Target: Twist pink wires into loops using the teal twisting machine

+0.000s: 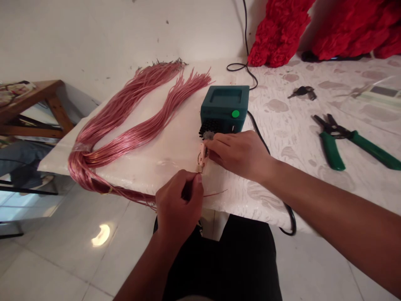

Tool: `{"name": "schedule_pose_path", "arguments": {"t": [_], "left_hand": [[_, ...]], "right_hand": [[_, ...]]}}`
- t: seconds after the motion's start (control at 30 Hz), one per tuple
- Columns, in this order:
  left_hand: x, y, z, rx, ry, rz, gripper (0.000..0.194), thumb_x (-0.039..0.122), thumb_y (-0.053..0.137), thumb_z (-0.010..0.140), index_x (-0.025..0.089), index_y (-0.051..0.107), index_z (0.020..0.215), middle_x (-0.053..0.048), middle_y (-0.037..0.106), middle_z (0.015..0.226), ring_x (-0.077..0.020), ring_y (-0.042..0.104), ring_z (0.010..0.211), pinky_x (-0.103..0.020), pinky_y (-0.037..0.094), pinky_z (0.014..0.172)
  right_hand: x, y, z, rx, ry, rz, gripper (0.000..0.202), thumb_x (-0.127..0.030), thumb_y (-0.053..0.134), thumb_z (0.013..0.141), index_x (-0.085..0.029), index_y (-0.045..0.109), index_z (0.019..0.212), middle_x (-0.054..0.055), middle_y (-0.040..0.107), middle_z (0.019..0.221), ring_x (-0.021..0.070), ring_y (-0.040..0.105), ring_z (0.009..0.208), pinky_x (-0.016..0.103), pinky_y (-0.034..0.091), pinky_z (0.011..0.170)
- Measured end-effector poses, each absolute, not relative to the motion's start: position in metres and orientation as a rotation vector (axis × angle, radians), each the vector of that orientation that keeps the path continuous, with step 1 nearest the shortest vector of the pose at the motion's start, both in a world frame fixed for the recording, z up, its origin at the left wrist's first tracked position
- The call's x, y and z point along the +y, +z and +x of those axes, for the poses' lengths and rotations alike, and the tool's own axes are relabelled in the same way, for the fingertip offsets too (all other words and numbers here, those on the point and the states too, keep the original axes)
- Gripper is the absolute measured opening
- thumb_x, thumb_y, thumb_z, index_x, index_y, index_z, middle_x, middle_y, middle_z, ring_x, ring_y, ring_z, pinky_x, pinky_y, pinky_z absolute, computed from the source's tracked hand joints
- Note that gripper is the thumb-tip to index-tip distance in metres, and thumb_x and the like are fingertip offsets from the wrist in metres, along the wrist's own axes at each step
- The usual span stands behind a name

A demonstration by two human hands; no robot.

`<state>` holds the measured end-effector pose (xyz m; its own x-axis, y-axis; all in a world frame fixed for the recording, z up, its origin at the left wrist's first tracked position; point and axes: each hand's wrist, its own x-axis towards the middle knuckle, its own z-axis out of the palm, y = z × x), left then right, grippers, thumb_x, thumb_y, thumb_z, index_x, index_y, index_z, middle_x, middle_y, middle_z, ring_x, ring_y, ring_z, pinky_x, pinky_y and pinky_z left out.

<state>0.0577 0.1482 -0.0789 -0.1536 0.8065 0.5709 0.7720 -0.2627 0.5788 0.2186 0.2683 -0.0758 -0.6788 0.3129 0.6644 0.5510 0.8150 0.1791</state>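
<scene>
My left hand [180, 200] is closed in a pinch at the table's front edge, on what looks like the end of a thin wire, mostly hidden by the fingers. Its fingertips meet the lower end of a small pale plastic piece [202, 158]. That piece is gripped between the thumb and fingers of my right hand [239, 154]. Just beyond the right fingertips stands a dark teal box [224, 110] with a green dot, black bristles and a small toothed wheel [208, 134] on its front. A bundle of copper-pink wires [125, 144] lies to the left, its strands reaching behind my left hand.
Green-handled wire strippers [336, 133] and keys [303, 92] lie at the right. A black cable [255, 119] runs past the box and over the front edge. Red artificial flowers [278, 33] stand at the back wall. A wooden bench [53, 96] is at far left.
</scene>
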Motion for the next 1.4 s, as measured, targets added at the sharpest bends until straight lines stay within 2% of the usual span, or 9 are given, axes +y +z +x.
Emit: {"name": "schedule_pose_path", "arguments": {"t": [0.33,0.6,0.67,0.8,0.9,1.07,1.17,1.27,1.4], "left_hand": [[0.148,-0.078,0.059,1.908,1.392,2.011,0.013,0.011,0.061,0.086,0.017,0.062,0.074,0.007,0.055,0.059,-0.0062,0.046,0.050,-0.019,0.039,0.052],[0.148,-0.078,0.059,1.908,1.396,1.988,0.014,0.012,0.061,0.086,0.017,0.061,0.073,0.007,0.054,0.057,-0.0060,0.045,0.049,-0.019,0.037,0.051],[0.148,-0.078,0.058,1.910,1.394,1.984,0.014,0.012,0.062,0.085,0.017,0.061,0.072,0.007,0.054,0.057,-0.0059,0.045,0.049,-0.018,0.037,0.051],[0.148,-0.078,0.057,1.911,1.387,1.982,0.015,0.012,0.062,0.085,0.018,0.060,0.071,0.007,0.051,0.056,-0.0056,0.040,0.047,-0.019,0.037,0.052],[0.148,-0.077,0.057,1.926,1.374,1.976,0.016,0.013,0.062,0.085,0.018,0.060,0.070,0.008,0.048,0.054,-0.0058,0.038,0.046,-0.019,0.037,0.051],[0.148,-0.074,0.057,1.949,1.352,1.957,0.017,0.012,0.062,0.084,0.018,0.059,0.068,0.008,0.046,0.052,-0.0062,0.038,0.046,-0.020,0.035,0.049],[0.147,-0.073,0.056,1.951,1.323,1.971,0.017,0.013,0.062,0.084,0.019,0.060,0.069,0.008,0.047,0.052,-0.0064,0.038,0.046,-0.021,0.035,0.048],[0.145,-0.071,0.054,1.943,1.301,1.987,0.017,0.012,0.062,0.085,0.019,0.060,0.070,0.008,0.047,0.053,-0.0065,0.039,0.046,-0.021,0.035,0.048],[0.138,-0.069,0.049,1.913,1.287,2.019,0.018,0.011,0.062,0.086,0.019,0.060,0.070,0.008,0.047,0.054,-0.0062,0.042,0.047,-0.020,0.037,0.050]], "right_hand": [[0.268,-0.074,0.218,-2.403,-0.446,-0.659,0.023,-0.023,0.049,0.102,-0.015,0.069,0.093,0.001,0.063,0.074,0.0139,0.055,0.063,0.031,0.019,0.051],[0.267,-0.071,0.219,-2.447,-0.406,-0.691,0.018,-0.022,0.051,0.099,-0.016,0.068,0.097,0.002,0.067,0.082,0.0143,0.057,0.065,0.030,0.020,0.052],[0.266,-0.069,0.222,-2.457,-0.389,-0.692,0.017,-0.021,0.053,0.096,-0.016,0.068,0.103,0.002,0.069,0.086,0.0143,0.058,0.064,0.030,0.019,0.051],[0.263,-0.062,0.230,-2.400,-0.260,-0.696,0.033,-0.018,0.052,0.086,-0.018,0.062,0.118,0.001,0.072,0.096,0.0128,0.057,0.059,0.029,0.018,0.049],[0.260,-0.055,0.235,-2.229,-0.177,-0.775,0.032,-0.016,0.048,0.081,-0.017,0.060,0.110,0.001,0.073,0.097,0.0110,0.054,0.052,0.028,0.022,0.048],[0.259,-0.051,0.238,-2.157,-0.143,-0.936,0.018,-0.017,0.046,0.082,-0.022,0.058,0.093,0.000,0.067,0.078,0.0133,0.054,0.052,0.029,0.030,0.049],[0.261,-0.052,0.239,-2.130,-0.110,-0.960,0.015,-0.015,0.047,0.077,-0.023,0.057,0.085,0.000,0.062,0.071,0.0144,0.054,0.053,0.029,0.034,0.050],[0.265,-0.054,0.241,-2.037,-0.084,-0.930,0.014,-0.013,0.049,0.072,-0.022,0.056,0.080,-0.002,0.061,0.067,0.0138,0.054,0.053,0.029,0.037,0.051],[0.268,-0.055,0.243,-1.972,-0.051,-0.859,0.013,-0.011,0.053,0.071,-0.019,0.059,0.080,-0.003,0.059,0.064,0.0114,0.052,0.051,0.027,0.038,0.052]]}}
